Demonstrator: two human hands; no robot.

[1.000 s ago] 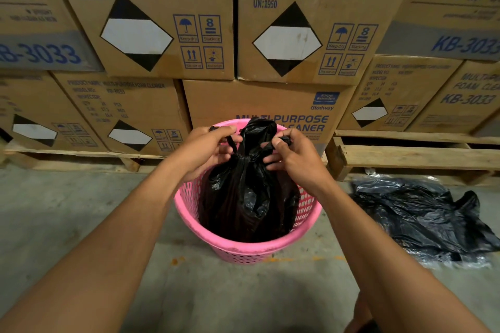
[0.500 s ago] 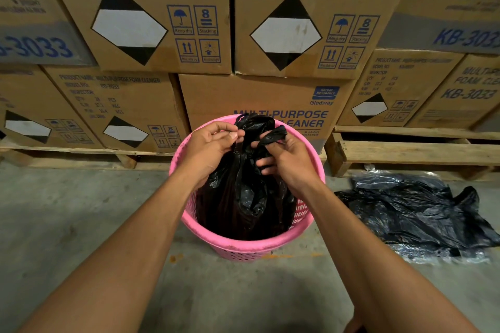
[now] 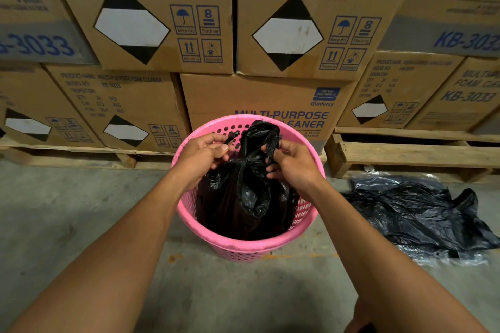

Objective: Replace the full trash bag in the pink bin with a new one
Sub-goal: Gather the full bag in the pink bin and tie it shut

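A pink perforated bin [image 3: 244, 247] stands on the concrete floor in front of stacked cartons. Inside it sits a full black trash bag [image 3: 243, 197], its top gathered into two twisted ends above a cinched neck. My left hand [image 3: 201, 158] pinches the thin left end between thumb and fingers. My right hand [image 3: 293, 163] grips the thicker right end, which sticks up above the rim. Both hands are over the bin's mouth. To the right on the floor lies a pack of black bags [image 3: 416, 219] in clear wrap.
Stacked brown cartons [image 3: 265, 99] on wooden pallets [image 3: 411, 154] form a wall just behind the bin. Grey concrete floor [image 3: 81, 205] stretches left and toward me.
My hands have drawn slightly apart, each holding one end of the bag's top, and the neck now looks cinched tighter. The view has shifted down and closer.
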